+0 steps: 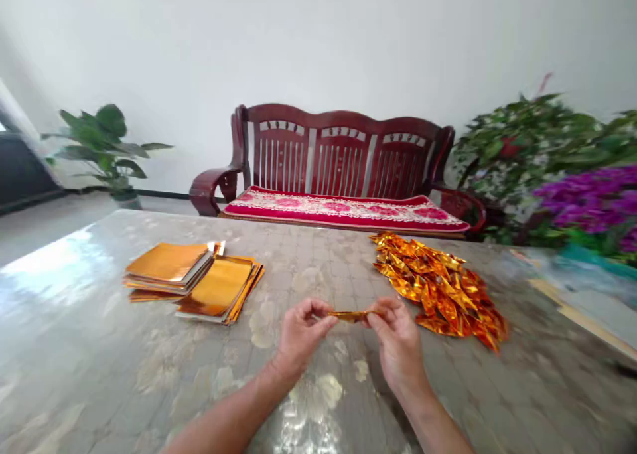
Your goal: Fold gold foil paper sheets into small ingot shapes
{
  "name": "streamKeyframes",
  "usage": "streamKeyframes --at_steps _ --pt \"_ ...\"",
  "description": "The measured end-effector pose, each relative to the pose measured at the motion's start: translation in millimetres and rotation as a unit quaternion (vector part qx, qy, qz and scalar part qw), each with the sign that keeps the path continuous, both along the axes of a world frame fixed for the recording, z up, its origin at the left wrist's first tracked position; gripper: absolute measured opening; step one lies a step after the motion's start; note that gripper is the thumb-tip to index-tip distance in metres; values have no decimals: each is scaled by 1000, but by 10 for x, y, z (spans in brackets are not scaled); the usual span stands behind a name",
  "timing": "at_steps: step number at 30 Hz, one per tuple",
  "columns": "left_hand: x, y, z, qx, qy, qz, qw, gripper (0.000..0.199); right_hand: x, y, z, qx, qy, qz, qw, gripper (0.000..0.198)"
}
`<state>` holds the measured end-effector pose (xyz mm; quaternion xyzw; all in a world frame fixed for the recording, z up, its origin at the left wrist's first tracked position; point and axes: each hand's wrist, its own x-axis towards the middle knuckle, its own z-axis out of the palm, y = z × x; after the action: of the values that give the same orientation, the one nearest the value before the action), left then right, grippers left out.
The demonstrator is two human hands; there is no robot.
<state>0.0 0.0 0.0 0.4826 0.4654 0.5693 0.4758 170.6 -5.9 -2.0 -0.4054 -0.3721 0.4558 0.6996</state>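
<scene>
Between my two hands, a narrow folded piece of gold foil paper [351, 316] is stretched level above the table. My left hand [304, 331] pinches its left end between thumb and fingers. At the other end my right hand [397, 338] is closed on it the same way. Left of my hands lie two stacks of flat gold foil sheets, one stack [166, 263] partly beside and behind the other stack [219, 287]. Over to the right is a heap of folded, pointed gold foil pieces [438, 285], shiny and orange.
The table [279, 387] has a glossy, flower-patterned cover. Plastic bags and papers [587, 288] lie at its right edge, near purple flowers [592, 198]. Beyond the table stands a dark red wooden bench [341, 152] with a red patterned cushion. A potted plant [107, 145] is at the left.
</scene>
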Motion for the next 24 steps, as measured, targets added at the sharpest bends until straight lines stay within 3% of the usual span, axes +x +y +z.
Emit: streamKeyframes --at_steps 10,15,20,24 --pt "74 -50 -35 42 -12 -9 999 12 -60 -23 -9 0 -21 45 999 31" --pt "39 -62 -18 98 37 15 994 3 -44 -5 -54 3 -34 57 998 30" --pt "-12 -77 8 170 41 17 984 8 -6 8 -137 18 -164 61 984 17" --pt "-11 -64 -16 167 14 -22 986 8 -16 -33 -93 107 -318 39 941 9"
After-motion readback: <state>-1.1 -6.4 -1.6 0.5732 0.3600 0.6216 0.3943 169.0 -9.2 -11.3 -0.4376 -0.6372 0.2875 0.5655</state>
